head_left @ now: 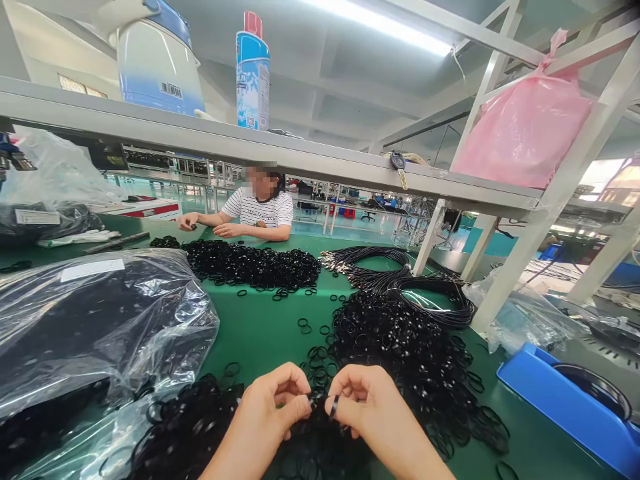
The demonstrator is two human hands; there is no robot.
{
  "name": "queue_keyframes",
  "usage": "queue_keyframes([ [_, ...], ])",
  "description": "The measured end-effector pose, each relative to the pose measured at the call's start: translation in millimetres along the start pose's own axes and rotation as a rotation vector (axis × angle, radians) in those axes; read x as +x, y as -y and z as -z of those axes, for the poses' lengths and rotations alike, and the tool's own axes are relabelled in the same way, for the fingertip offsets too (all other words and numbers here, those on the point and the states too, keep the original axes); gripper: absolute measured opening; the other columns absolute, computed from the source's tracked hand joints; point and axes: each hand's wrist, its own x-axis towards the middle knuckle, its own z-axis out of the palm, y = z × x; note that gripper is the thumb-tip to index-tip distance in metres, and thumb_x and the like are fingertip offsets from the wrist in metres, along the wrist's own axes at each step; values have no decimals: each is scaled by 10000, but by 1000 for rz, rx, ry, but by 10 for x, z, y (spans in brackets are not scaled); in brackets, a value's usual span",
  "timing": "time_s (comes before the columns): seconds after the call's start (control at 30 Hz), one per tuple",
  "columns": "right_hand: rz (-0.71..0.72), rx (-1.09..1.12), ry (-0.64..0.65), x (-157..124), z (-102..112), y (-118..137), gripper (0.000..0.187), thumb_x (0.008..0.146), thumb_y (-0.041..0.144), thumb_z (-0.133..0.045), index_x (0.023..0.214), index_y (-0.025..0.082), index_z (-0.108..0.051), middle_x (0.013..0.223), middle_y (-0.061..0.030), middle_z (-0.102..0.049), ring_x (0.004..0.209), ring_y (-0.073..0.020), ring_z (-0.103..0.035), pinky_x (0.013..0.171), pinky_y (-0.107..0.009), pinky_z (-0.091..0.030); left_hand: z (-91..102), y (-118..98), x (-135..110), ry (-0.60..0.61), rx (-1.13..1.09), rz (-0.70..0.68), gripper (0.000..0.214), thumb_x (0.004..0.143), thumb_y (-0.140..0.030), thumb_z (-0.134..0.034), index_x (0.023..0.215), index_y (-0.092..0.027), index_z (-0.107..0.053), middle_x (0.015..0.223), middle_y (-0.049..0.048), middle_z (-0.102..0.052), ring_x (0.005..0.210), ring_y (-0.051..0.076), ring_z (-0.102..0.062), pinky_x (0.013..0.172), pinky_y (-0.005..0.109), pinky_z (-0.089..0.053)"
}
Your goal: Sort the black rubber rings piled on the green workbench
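Above the near edge of the green tabletop, my left hand (274, 408) is closed in a pinch; what sits between its thumb and fingers is too small to make out. Close beside it, my right hand (367, 403) pinches a small black ring (335, 407) between thumb and forefinger. Under and around both hands lie loose black rings, with one heap (195, 427) at the front left. A larger ring heap (400, 353) spreads to the right of my right hand.
A clear plastic bag (95, 320) of black pieces lies left. Coiled black cables (430, 300) and another ring pile (255, 263) lie farther back. A blue bin (565, 407) stands right. Overhead, a shelf (320, 157) crosses the view. A co-worker (265, 213) sits opposite.
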Motion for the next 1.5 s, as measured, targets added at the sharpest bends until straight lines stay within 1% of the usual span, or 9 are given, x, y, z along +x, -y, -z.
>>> queue_keyframes([
  [0.23,-17,76,35,43,-24,-90,92,693,235,-587,687,144,-602,560,40,-496,515,-92,-448,439,-184,-350,-47,-26,-54,60,10,-15,133,727,-211,-610,859,-196,-609,746,-10,-616,616,130,-532,517,203,-419],
  [0.4,-20,23,26,53,60,-77,70,700,217,-567,678,154,-589,568,38,-485,526,-98,-447,459,-193,-357,-5,-61,-43,30,54,-31,104,796,-279,-550,740,-198,-583,629,-20,-590,644,158,-568,527,207,-404],
  [0.53,87,-331,-85,80,228,-172,111,711,132,-521,697,194,-612,638,22,-555,631,-131,-504,573,-227,-382,5,81,-45,49,277,-37,139,769,-205,-545,860,-221,-648,727,-12,-632,706,177,-593,625,255,-452],
  [0.63,252,-599,-102,81,284,-315,365,682,-1,-396,803,231,-650,845,5,-644,788,-161,-546,719,-273,-384,-42,150,-104,150,499,-78,410,726,-124,-556,1100,-268,-646,1117,38,-652,1036,235,-575,914,351,-428],
  [0.77,336,-659,-180,69,254,-369,454,633,-57,-302,793,223,-622,965,-6,-631,903,-174,-534,802,-297,-372,-33,33,-145,184,606,-122,312,779,-183,-544,1031,-289,-695,1203,25,-623,1131,243,-532,989,377,-387],
  [0.97,242,-635,-208,33,179,-167,345,755,-4,-336,756,225,-594,836,-17,-589,826,-176,-533,737,-289,-387,289,-184,17,173,518,-34,336,685,-188,-632,999,-285,-706,1248,17,-607,1076,253,-571,897,349,-443],
  [1.13,222,-669,-165,-8,90,-96,312,817,27,-366,755,221,-602,794,-9,-597,793,-178,-528,713,-293,-376,371,-177,206,241,509,-56,319,791,-252,-500,1059,-212,-669,883,27,-727,705,191,-676,663,285,-504],
  [1.33,235,-677,-162,-38,36,-58,306,828,23,-378,754,217,-601,781,2,-615,796,-176,-527,724,-299,-363,494,-169,389,191,711,-172,241,732,-268,-602,954,-255,-694,1187,9,-631,1005,208,-590,804,267,-443],
  [1.5,249,-669,-166,-59,15,-27,314,799,-7,-387,744,219,-598,741,17,-607,780,-164,-520,705,-284,-353,867,-119,343,139,915,13,391,692,-401,-632,1008,-172,-661,1072,127,-629,1056,334,-535,903,427,-390],
])
